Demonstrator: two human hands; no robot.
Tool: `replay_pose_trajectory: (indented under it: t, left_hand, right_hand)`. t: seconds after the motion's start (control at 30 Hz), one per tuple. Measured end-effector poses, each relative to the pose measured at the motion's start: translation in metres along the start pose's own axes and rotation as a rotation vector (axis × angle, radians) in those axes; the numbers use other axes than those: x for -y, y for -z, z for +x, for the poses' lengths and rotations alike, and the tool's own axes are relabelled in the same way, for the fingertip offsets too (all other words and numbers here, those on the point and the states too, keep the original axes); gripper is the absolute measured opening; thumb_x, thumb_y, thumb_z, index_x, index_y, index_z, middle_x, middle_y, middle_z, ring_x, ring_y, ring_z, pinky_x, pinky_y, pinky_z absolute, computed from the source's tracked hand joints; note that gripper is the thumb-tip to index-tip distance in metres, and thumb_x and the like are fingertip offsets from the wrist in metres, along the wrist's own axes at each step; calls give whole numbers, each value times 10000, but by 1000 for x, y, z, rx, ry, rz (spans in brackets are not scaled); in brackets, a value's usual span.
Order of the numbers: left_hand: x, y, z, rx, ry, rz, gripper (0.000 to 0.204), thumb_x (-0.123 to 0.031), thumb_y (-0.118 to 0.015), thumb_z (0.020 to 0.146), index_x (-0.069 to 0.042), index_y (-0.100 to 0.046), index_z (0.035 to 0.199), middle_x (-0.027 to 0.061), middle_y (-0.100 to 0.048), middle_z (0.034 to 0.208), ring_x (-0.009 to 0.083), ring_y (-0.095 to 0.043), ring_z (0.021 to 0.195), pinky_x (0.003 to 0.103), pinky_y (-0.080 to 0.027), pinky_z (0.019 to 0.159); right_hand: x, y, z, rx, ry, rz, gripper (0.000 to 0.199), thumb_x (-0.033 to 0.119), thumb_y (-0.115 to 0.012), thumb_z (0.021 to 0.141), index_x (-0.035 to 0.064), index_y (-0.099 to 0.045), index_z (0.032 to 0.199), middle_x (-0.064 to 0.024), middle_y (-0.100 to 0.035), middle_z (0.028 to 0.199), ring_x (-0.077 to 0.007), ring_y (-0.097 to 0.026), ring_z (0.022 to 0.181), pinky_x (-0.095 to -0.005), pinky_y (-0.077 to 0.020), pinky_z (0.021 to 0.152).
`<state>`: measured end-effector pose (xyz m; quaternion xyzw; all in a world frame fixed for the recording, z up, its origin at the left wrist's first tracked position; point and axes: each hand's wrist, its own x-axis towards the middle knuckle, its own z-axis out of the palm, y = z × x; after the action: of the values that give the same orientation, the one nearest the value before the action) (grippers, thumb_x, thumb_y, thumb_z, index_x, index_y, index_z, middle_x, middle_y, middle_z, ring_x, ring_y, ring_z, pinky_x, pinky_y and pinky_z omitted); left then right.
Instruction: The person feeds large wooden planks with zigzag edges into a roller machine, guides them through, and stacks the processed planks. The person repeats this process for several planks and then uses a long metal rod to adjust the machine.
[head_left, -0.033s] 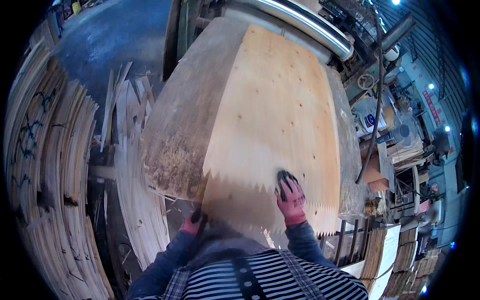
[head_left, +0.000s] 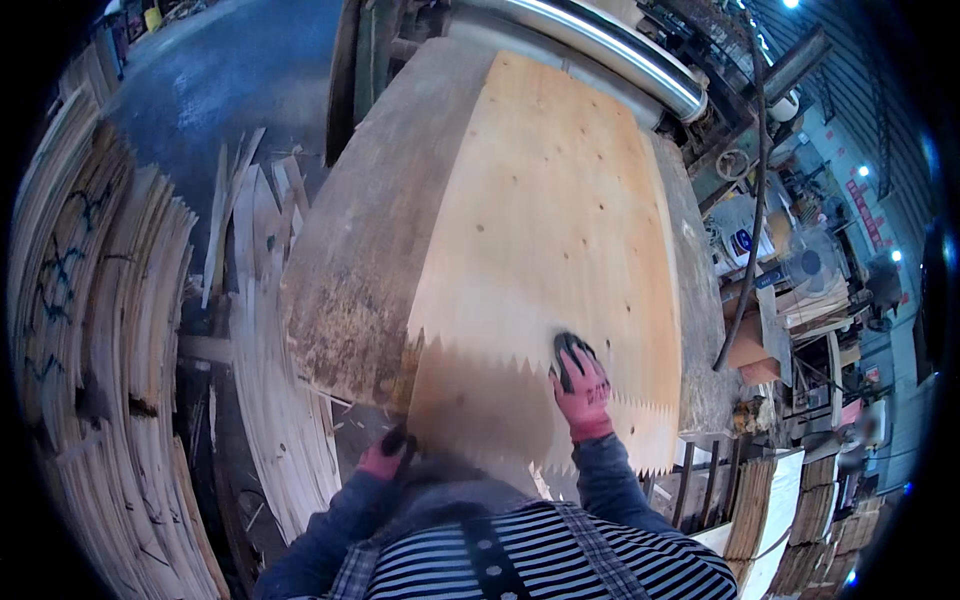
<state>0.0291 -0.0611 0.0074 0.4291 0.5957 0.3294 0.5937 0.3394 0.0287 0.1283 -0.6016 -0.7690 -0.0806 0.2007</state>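
Note:
A pale wood veneer sheet (head_left: 545, 210) with small knots and a ragged near edge lies on a worn, stained table (head_left: 365, 260). Beneath its near end shows a second, darker veneer sheet (head_left: 480, 405), also jagged along its near edge. My right hand (head_left: 580, 385), in a pink glove with dark fingertips, rests flat on the upper sheet close to its ragged edge, fingers stretched forward. Low at the left, my left hand (head_left: 382, 456) is curled at the near left corner of the lower sheet; its fingers are partly hidden.
Beyond the table's far end runs a shiny metal roller (head_left: 620, 50). Tall veneer stacks (head_left: 105, 330) stand at the left, with loose strips (head_left: 270, 360) beside the table. A dark cable (head_left: 752, 250) hangs at the right, near a fan (head_left: 808, 265) and cardboard (head_left: 752, 345).
The upper sheet's ragged edge has shifted very slightly away from me, and my right hand has moved a little forward with it. My left hand stays nearly in place.

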Motion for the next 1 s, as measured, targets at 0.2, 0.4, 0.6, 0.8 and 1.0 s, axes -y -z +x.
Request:
replay_pose_trajectory:
  t: [0.2, 0.4, 0.6, 0.8, 1.0]
  left_hand:
    - [-29, -5, 4, 28, -24, 4, 329, -208, -577, 793, 16, -523, 1028, 76, -586, 918, 110, -540, 803, 223, -435, 694]
    - [-8, 6, 20, 150, -8, 229, 382, -316, -535, 804, -22, -522, 1047, 108, -599, 887, 192, -571, 772, 283, -445, 720]
    - [-55, -7, 11, 16, -123, 494, 365, -271, -519, 812, -23, -503, 1080, 122, -596, 897, 206, -571, 807, 287, -433, 737]
    - [-144, -17, -16, 447, -70, -123, 413, -297, -557, 795, -15, -488, 1088, 78, -568, 957, 141, -514, 859, 280, -414, 769]
    - [-198, -29, -62, 430, -772, 188, 442, -269, -584, 759, 20, -480, 1078, 126, -559, 979, 200, -525, 897, 350, -376, 840]
  right_hand:
    - [-49, -68, 111, -79, -25, -12, 363, 239, -591, 720, 121, -538, 1059, -108, -504, 1106, -280, -470, 1016, -369, -397, 839]
    - [-82, -115, 170, 36, -226, -190, 541, 361, -524, 751, 129, -377, 1217, -118, -391, 1230, -273, -359, 1133, -403, -225, 977]
    - [-3, -65, 71, 197, -54, 124, 715, 424, -530, 730, 41, -262, 1271, -177, -271, 1297, -324, -232, 1205, -426, -149, 1005]
    - [9, -14, -130, 461, -62, 175, 865, 451, -618, 642, -26, -241, 1258, -214, -224, 1308, -356, -159, 1230, -432, -120, 1015]
    - [23, 31, -211, 109, -236, 171, 811, 352, -708, 551, 24, -343, 1196, -228, -316, 1240, -416, -287, 1144, -477, -248, 949]
